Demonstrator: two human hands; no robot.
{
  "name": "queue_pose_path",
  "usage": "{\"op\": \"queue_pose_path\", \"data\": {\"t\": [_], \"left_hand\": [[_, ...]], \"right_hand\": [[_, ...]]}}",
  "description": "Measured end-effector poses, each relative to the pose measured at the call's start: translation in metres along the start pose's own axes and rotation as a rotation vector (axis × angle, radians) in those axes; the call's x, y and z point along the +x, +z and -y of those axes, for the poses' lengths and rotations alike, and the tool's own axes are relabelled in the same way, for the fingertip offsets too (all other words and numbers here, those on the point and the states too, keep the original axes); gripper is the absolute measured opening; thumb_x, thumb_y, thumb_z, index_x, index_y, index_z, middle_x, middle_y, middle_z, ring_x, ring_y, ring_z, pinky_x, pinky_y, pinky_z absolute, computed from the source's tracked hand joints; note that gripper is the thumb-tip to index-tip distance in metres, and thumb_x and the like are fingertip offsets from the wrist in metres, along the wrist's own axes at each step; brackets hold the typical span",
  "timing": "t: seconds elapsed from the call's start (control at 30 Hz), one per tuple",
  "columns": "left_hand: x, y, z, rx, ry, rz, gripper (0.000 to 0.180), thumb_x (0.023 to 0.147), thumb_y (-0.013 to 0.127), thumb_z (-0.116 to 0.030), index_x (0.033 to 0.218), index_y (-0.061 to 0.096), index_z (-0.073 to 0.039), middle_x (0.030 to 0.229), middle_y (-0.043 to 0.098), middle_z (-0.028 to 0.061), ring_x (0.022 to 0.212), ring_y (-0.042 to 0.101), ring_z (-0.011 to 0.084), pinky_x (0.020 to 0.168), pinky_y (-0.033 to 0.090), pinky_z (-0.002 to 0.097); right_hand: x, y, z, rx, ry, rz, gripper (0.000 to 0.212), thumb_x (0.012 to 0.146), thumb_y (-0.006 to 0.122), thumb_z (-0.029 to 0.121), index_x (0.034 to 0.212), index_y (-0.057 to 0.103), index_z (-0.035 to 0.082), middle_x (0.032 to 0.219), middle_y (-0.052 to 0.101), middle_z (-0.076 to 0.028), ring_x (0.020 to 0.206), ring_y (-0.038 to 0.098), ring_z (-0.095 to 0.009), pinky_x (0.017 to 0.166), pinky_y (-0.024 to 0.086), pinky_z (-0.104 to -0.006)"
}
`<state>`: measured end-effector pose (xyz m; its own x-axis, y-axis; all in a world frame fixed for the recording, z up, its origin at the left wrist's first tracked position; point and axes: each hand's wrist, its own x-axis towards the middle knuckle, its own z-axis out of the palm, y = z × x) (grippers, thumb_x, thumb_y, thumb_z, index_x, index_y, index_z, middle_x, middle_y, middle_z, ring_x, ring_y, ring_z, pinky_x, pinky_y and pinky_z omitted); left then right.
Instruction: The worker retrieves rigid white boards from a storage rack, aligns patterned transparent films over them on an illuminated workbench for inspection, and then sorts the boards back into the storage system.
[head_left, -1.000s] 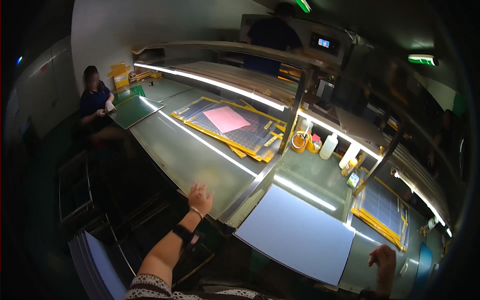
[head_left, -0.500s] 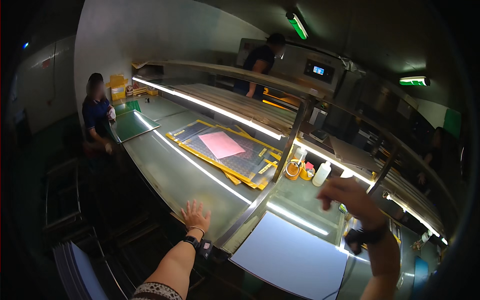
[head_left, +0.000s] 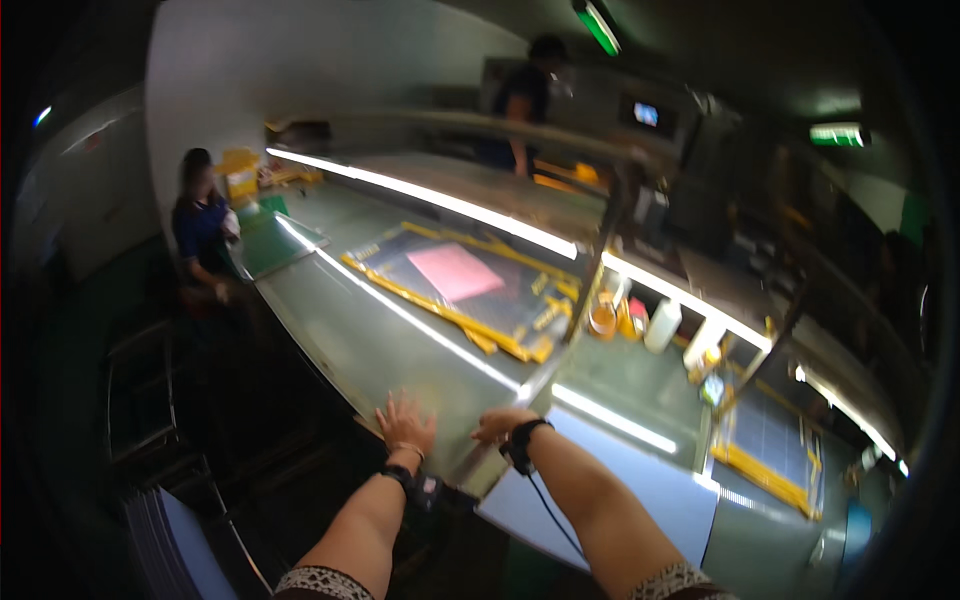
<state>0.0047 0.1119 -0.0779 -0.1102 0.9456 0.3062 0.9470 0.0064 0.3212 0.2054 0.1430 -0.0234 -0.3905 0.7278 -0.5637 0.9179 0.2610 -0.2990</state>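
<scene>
My left hand (head_left: 405,424) lies with its fingers spread on the grey-green tabletop (head_left: 345,350), near the front edge. Just right of it is my right hand (head_left: 497,426), by the metal strip between two table sections; motion blurs its fingers. A pale blue sheet or board (head_left: 630,490) lies under my right forearm, with a dark cord from the wrist strap hanging across it. Beyond my hands, a pink sheet (head_left: 455,272) rests on a dark patterned panel edged with yellow tape (head_left: 440,308).
Bottles (head_left: 663,326) and a tape roll (head_left: 602,316) stand under the lit shelf (head_left: 430,205). Another yellow-edged panel (head_left: 765,440) lies at the right. One person (head_left: 203,220) is at the far left, another (head_left: 522,105) behind the shelf. Stacked boards (head_left: 175,535) stand lower left.
My right hand has come down and left from in front of the bottles, across the blue sheet to beside my left hand. The view has shifted slightly; my left hand stays spread on the table.
</scene>
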Motion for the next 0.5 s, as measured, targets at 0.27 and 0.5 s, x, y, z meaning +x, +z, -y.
{"op": "queue_pose_path", "data": {"t": [0.27, 0.5], "left_hand": [[0.038, 0.012, 0.016, 0.209, 0.075, -0.045, 0.050, 0.085, 0.049, -0.049, 0.126, 0.048, -0.021, 0.136, 0.042, 0.0054, 0.127, 0.035, 0.0271, 0.097, 0.027, 0.0583], [0.033, 0.034, 0.032, 0.361, 0.079, 0.086, 0.055, 0.088, 0.034, -0.058, 0.135, 0.036, -0.030, 0.145, 0.028, -0.0021, 0.134, 0.024, 0.0234, 0.104, 0.018, 0.0559]], "right_hand": [[-0.094, -0.101, -0.053, 0.531, -0.872, -0.476, 0.034, 0.085, 0.053, 0.040, 0.086, 0.065, 0.008, 0.082, 0.064, -0.004, 0.080, 0.059, -0.017, 0.077, 0.047, -0.0340], [-0.343, -0.094, -0.078, 0.563, 0.021, -0.343, 0.033, 0.089, 0.047, 0.026, 0.090, 0.064, -0.002, 0.087, 0.066, -0.012, 0.079, 0.064, -0.019, 0.074, 0.051, -0.0308]]}}
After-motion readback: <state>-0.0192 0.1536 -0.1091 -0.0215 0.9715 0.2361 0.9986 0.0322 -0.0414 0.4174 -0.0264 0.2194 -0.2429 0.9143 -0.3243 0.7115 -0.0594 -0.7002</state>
